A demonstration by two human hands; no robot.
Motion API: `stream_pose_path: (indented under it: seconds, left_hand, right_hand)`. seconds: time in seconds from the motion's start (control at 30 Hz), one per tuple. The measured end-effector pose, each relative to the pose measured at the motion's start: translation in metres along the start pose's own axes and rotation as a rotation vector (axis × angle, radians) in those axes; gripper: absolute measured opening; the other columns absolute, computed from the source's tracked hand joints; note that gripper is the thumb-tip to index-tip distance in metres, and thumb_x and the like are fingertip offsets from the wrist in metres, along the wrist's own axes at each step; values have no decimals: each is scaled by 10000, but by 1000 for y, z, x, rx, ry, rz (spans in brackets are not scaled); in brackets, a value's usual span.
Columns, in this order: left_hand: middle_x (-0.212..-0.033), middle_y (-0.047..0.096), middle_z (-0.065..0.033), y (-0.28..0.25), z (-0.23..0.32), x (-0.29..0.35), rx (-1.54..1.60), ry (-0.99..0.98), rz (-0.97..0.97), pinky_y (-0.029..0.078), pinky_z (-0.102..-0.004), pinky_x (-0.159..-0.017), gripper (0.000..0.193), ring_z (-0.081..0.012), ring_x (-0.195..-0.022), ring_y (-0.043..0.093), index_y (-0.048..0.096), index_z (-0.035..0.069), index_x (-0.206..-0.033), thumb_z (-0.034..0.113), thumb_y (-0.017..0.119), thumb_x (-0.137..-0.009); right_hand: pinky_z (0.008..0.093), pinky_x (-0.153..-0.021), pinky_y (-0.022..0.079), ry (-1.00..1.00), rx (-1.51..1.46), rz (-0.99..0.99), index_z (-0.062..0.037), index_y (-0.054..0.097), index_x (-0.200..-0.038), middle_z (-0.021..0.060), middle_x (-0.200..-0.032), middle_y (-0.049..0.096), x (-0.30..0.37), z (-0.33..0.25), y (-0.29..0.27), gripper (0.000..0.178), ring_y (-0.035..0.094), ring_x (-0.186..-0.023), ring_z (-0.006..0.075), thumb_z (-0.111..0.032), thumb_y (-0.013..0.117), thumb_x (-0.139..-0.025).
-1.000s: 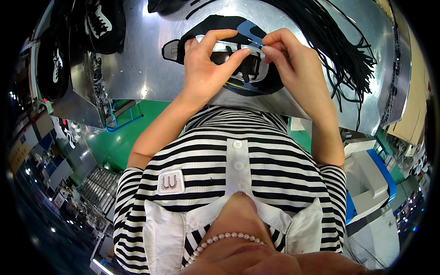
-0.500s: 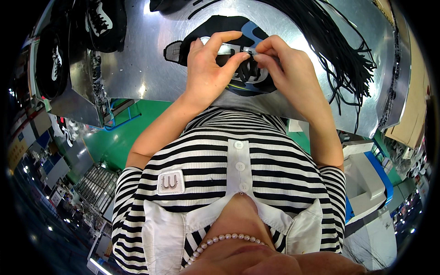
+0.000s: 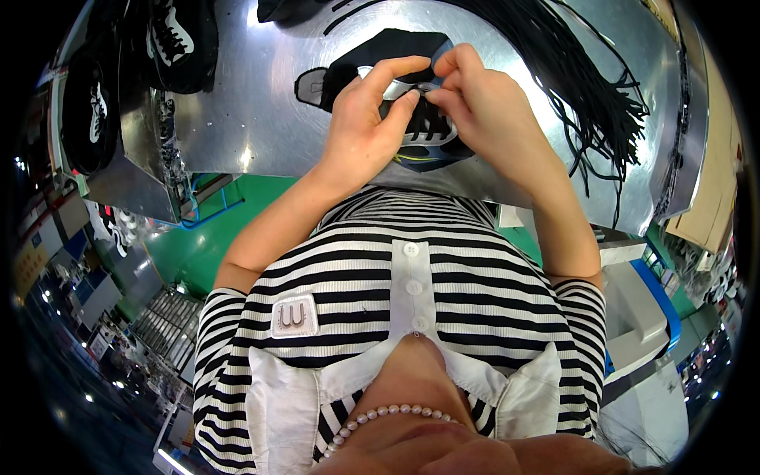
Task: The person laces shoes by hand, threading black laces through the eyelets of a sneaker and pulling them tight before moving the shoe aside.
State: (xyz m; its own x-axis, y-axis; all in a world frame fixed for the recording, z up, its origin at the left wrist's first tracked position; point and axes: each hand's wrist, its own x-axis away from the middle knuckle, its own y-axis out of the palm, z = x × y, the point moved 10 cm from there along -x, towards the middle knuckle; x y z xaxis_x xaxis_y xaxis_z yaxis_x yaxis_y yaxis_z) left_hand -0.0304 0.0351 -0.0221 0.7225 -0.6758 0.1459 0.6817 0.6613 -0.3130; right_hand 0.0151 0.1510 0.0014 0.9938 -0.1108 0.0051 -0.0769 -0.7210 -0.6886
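A flat black and blue shoe upper (image 3: pixel 400 46) lies on the metal table in front of me, its grey tab pointing left. Black shoelace (image 3: pixel 428 125) crosses between the pale eyelet strips at its middle. My left hand (image 3: pixel 366 125) curls over the upper, thumb and forefinger gripping the far eyelet strip. Close beside it, the fingertips of my right hand (image 3: pixel 495 103) are pinched at the same strip, on the shoelace. The exact grip of the right fingertips is partly hidden behind the fingers.
A thick bundle of black laces (image 3: pixel 546 55) spreads over the table (image 3: pixel 253 103) at the right. Black shoe uppers with white lace areas (image 3: pixel 170 43) hang or lie at the far left. Brown cardboard (image 3: pixel 708 174) stands beyond the right edge.
My right hand has shifted slightly left and its fingers have lifted and curled. The upper has turned and slid a little under my hands.
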Motion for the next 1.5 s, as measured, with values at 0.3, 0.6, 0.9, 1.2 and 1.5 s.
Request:
stream_pose_path:
  seconds: [0.3, 0.6, 0.9, 1.2, 1.5]
  left_hand:
    - [-1160, 637, -33, -6, -21, -13, 230, -145, -66, 491, -201, -787, 338, -56, -895, 614, 540, 17, -1321, 59, 523, -986]
    - [-1031, 687, -82, -22, 2, -26, 25, 100, 230, 534, -234, -760, 469, -106, -886, 669, 538, 9, -1282, -28, 704, -845]
    - [-1020, 691, -84, -11, -6, -20, 458, -231, -278, 547, -274, -864, 362, -165, -947, 691, 599, 32, -1207, -4, 696, -860]
    - [-929, 690, -24, -6, -13, -30, 391, -244, -217, 473, -217, -810, 273, -76, -874, 631, 653, 52, -1185, 159, 637, -934]
    - [-897, 648, -1, -4, -12, -35, 368, -252, -132, 445, -182, -716, 270, -46, -806, 589, 660, 60, -1173, 238, 587, -983]
  right_hand:
    - [387, -609, 515, 111, -1, 14, -35, 573, -970, 120, -699, 672, 3, 13, -25, 161, 671, -678, 321, -171, 636, -912]
    - [307, -593, 499, 204, -357, 446, -86, 637, -1054, 67, -820, 708, 10, 55, 3, 184, 662, -636, 188, -164, 671, -891]
    - [292, -578, 481, 313, -496, 553, -92, 662, -1041, 45, -758, 690, 9, 64, -2, 187, 631, -593, 155, -204, 679, -893]
    - [253, -476, 438, -280, -36, 470, -162, 723, -1046, -1, -734, 638, 18, 0, -10, 349, 581, -531, 139, -13, 723, -730]
    - [262, -442, 411, -296, -251, 549, -119, 720, -890, -4, -632, 588, 27, 2, -23, 198, 546, -481, 149, -30, 757, -717]
